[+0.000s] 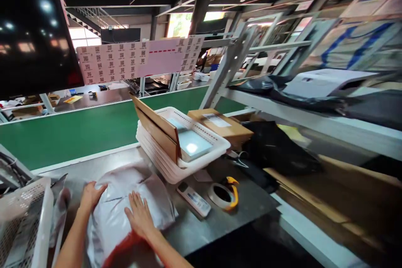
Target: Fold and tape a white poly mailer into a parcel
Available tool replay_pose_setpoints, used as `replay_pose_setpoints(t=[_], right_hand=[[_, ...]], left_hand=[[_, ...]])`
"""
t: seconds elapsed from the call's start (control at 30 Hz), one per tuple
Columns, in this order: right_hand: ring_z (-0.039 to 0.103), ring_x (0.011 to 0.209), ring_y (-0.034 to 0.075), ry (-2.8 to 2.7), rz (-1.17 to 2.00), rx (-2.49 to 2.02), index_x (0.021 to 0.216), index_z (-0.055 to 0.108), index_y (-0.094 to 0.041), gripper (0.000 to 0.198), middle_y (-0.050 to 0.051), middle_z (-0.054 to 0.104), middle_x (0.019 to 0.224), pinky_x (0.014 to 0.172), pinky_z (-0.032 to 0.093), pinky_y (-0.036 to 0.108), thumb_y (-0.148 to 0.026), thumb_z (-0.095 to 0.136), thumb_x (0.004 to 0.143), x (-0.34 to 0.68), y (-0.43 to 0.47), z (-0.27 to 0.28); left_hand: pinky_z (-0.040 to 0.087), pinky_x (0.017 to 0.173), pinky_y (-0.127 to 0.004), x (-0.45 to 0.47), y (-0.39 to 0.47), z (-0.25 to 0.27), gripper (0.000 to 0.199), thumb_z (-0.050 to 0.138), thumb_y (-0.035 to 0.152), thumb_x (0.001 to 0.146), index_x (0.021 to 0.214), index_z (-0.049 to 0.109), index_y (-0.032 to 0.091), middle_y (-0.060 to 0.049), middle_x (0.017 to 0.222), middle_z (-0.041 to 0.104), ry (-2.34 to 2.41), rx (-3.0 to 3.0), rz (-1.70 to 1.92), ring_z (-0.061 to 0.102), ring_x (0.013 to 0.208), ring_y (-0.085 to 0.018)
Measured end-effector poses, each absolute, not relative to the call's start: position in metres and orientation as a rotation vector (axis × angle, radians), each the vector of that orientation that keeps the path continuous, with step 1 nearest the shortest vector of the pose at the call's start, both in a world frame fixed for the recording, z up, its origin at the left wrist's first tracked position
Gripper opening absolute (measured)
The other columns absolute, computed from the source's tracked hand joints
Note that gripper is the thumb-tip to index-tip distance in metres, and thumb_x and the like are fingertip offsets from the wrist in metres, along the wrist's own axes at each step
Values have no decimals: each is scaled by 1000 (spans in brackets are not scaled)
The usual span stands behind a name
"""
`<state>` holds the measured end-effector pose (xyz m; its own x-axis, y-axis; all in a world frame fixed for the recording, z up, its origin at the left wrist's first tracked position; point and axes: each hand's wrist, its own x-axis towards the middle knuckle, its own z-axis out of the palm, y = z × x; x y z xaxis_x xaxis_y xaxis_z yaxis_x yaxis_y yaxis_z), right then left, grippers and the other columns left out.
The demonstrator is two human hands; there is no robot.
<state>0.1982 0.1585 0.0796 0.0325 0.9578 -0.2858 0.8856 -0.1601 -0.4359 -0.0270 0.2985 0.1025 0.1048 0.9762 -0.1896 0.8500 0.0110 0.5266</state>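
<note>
A bulging white plastic mailing bag [125, 184] lies on the metal table in front of me. At its left edge, my left hand [91, 196] grips the plastic, thumb on top and the other fingers partly hidden. My right hand [140, 214] rests flat on the bag with its fingers stretched out. Something red [124, 246] shows at the near side of the bag, beneath my right wrist; I cannot make out what it is. A phone-like white device [194, 199] and a tape roll on a yellow dispenser [223, 194] lie to the right.
Stacked white baskets [163, 171] hold cardboard pieces [157, 130] and a pale blue flat box [193, 144]. Behind them sits a cardboard box [220, 127]. Another white basket [44, 213] stands at left. A metal rack [314, 113] borders the right; a dark screen [37, 37] hangs upper left.
</note>
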Motion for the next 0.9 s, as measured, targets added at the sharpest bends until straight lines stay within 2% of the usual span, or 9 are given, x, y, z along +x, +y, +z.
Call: replay_pose_setpoints(t=[0.2, 0.27, 0.33, 0.43, 0.5, 0.57, 0.67, 0.8, 0.9], right_hand=[[13, 166, 32, -2249, 931, -1868, 167, 30, -14, 85, 16, 18, 177, 134, 12, 53, -58, 46, 97, 255, 184, 91], [26, 162, 33, -2335, 938, -1785, 164, 38, -14, 85, 18, 29, 174, 132, 21, 50, -53, 57, 92, 267, 203, 92], [47, 151, 35, -2415, 930, -1726, 154, 54, -15, 74, 19, 52, 162, 127, 32, 51, -50, 60, 89, 266, 220, 90], [61, 136, 39, -2471, 863, -1750, 140, 66, -13, 57, 21, 68, 144, 120, 39, 57, -44, 56, 92, 246, 227, 83], [52, 144, 44, -2472, 783, -1811, 146, 60, -7, 60, 27, 58, 153, 123, 34, 62, -36, 53, 94, 228, 217, 78], [40, 153, 45, -2479, 719, -1833, 154, 50, -2, 66, 31, 44, 163, 126, 27, 64, -32, 50, 95, 215, 202, 75], [44, 152, 41, -2514, 694, -1775, 153, 51, -3, 62, 28, 49, 161, 128, 28, 57, -33, 45, 99, 209, 192, 75], [66, 129, 33, -2519, 756, -1773, 134, 68, -7, 45, 22, 71, 136, 116, 46, 51, -34, 49, 103, 217, 208, 74], [73, 113, 26, -2458, 859, -1864, 117, 74, -13, 39, 13, 79, 118, 106, 56, 51, -44, 52, 107, 223, 225, 69]], left_hand=[[53, 100, -59, -33, 180, 86, 88, 22, 79, 93, 120, 69, 9, -32, 116, 77, 2045, 1679, 32, 74, 113, -46], [52, 105, -59, -20, 139, 65, 89, 12, 74, 95, 130, 67, 13, -30, 122, 77, 2035, 1582, -165, 73, 119, -44], [48, 113, -60, -5, 107, 44, 81, 12, 63, 97, 146, 59, 18, -27, 129, 75, 2047, 1491, -373, 69, 127, -43], [31, 126, -65, 12, 84, 34, 83, 28, 58, 93, 165, 37, 17, -26, 164, 47, 2114, 1566, -359, 40, 155, -44], [18, 133, -65, 19, 90, 46, 86, 39, 52, 91, 169, 26, 17, -15, 179, 15, 2036, 1777, -189, 9, 165, -41], [8, 137, -60, 24, 110, 68, 79, 37, 41, 94, 169, 28, 19, -6, 180, 6, 1800, 2012, -47, -3, 166, -35], [4, 137, -57, 33, 148, 97, 69, 28, 33, 99, 166, 35, 18, -6, 178, 23, 1485, 2176, -17, 9, 167, -29], [23, 133, -52, 46, 184, 104, 64, 32, 42, 101, 157, 49, 17, -14, 169, 45, 1492, 2117, -61, 38, 158, -30], [37, 124, -48, 55, 198, 96, 60, 34, 47, 101, 145, 61, 16, -19, 150, 64, 1529, 2130, -94, 57, 142, -33]])
